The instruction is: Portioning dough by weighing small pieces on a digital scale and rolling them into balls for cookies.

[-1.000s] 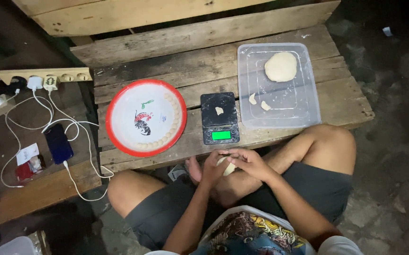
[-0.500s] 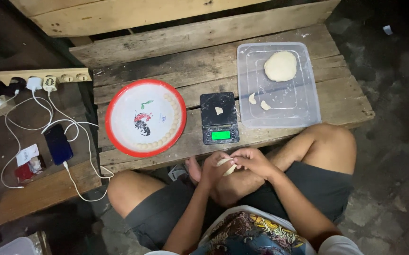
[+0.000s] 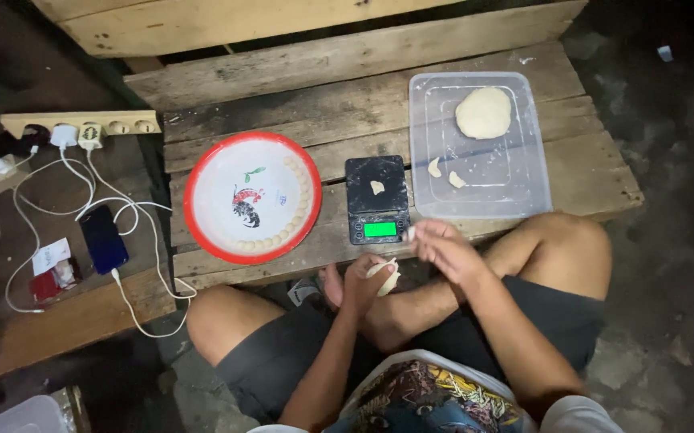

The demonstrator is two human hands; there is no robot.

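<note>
Your left hand [image 3: 365, 282] is curled around a pale lump of dough [image 3: 385, 278], fingers closed on it over your crossed legs, just below the front edge of the wooden pallet table [image 3: 475, 60]; your right hand [image 3: 441, 247] sits beside it with the fingers pinched together near the table edge — something small and pale shows at the fingertips [image 3: 412, 233], though whether it is a torn-off bit of dough you cannot tell from here.

Straight ahead stands the small black digital scale [image 3: 376, 200], its green display lit, with one little dough piece [image 3: 376, 187] on the platform; to its left lies the red-rimmed round plate [image 3: 251, 197], a curved row of small dough balls [image 3: 299, 210] along its right side; to its right is the clear plastic tray [image 3: 515, 188] holding the large dough ball [image 3: 483, 112] and two small scraps [image 3: 445, 173].

Mind a few things: the lump in your left hand hangs over your legs and the dirty ground, so a loose grip would drop it where it cannot be recovered clean; the scale stands close to the pallet's front edge, and a careless wrist could nudge it off or skew a reading; the gaps between the planks could swallow a small piece — and the power strip [image 3: 82, 124] with its white cables [image 3: 126, 216] and dark phone [image 3: 103, 239] lies well off to your left, best kept free of flour.
</note>
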